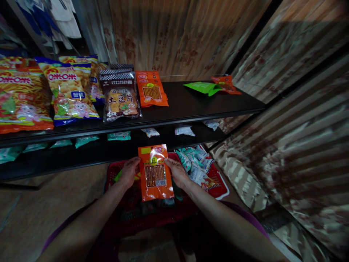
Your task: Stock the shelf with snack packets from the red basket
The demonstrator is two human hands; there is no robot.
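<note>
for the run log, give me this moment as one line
left hand, right hand: hold orange packet by its sides | below: red basket | shelf: matching orange packets

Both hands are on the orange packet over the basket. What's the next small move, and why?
Probably lift the orange packet up toward the matching orange stack on the top shelf. The left hand and right hand grip its edges, and it hangs above the red basket.
</note>
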